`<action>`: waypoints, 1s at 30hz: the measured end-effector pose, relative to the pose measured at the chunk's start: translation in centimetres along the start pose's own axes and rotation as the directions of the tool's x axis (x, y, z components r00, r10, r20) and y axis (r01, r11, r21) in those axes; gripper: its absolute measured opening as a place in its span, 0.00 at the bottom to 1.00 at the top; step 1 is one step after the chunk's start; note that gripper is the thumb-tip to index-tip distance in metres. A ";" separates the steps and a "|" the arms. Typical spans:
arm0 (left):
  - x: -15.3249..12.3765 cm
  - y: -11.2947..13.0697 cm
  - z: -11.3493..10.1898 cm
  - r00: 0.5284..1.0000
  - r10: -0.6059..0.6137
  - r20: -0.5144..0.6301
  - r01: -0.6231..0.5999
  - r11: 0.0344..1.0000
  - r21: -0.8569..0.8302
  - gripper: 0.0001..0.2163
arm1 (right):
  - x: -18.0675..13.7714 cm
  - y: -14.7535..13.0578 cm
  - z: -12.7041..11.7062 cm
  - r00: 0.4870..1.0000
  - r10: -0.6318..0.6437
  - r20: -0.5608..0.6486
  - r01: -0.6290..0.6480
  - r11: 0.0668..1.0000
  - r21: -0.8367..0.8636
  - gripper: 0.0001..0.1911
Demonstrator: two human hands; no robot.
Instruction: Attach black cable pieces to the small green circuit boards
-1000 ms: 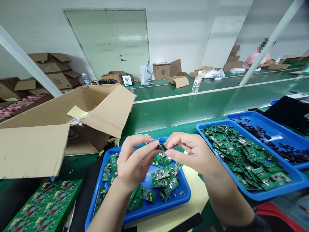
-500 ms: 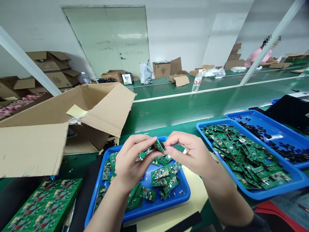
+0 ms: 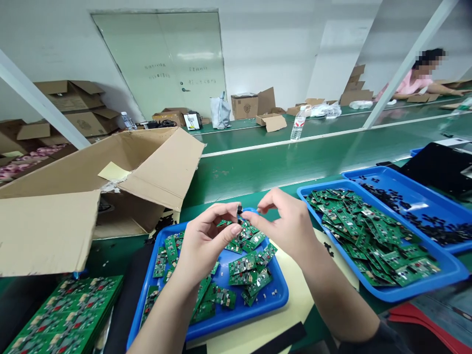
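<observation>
My left hand and my right hand meet above a blue tray of small green circuit boards. Both hands pinch one small green circuit board between their fingertips; a small black part shows at its top edge. The board is mostly hidden by my fingers. My two thumbs almost touch.
A second blue tray heaped with green boards lies at right, and behind it a blue tray of small black parts. An open cardboard box stands at left, uncut board panels at lower left. Another person works far right.
Both hands have lifted slightly and moved away from me with the small board still pinched between them. The far person has leaned out into fuller view.
</observation>
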State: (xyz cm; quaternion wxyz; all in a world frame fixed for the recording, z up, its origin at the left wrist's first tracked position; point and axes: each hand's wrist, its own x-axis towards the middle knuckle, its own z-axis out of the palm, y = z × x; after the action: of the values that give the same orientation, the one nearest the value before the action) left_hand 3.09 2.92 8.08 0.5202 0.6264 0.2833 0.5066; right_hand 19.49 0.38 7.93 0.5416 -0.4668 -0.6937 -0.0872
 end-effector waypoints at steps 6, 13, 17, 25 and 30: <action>0.1 0.1 0.5 0.951 -0.299 0.074 0.308 0.918 -0.251 0.15 | 0.4 -0.1 0.1 0.977 -0.215 0.012 0.211 0.968 0.138 0.08; -0.1 0.4 1.1 0.879 -0.425 0.217 0.477 0.780 -0.404 0.17 | 0.4 0.1 -0.1 0.988 -0.131 0.078 0.095 0.928 0.361 0.10; -0.2 0.3 1.1 0.862 -0.446 0.242 0.507 0.752 -0.421 0.17 | 0.4 0.4 -0.6 0.981 -0.014 0.195 -0.094 0.841 0.533 0.17; -0.3 0.6 1.6 0.855 -0.472 0.216 0.519 0.752 -0.407 0.15 | 0.8 0.0 0.5 0.986 -0.163 -0.015 0.161 0.945 0.284 0.08; 0.2 0.7 2.2 0.830 -0.546 0.113 0.532 0.714 -0.456 0.16 | 1.1 0.4 1.6 0.987 -0.159 -0.032 0.162 0.958 0.235 0.13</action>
State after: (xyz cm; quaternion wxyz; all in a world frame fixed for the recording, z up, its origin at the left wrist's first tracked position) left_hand 5.12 2.09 8.92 0.7761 0.3640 0.3301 0.3951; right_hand 18.77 2.19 8.01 0.5890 -0.3403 -0.7313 -0.0504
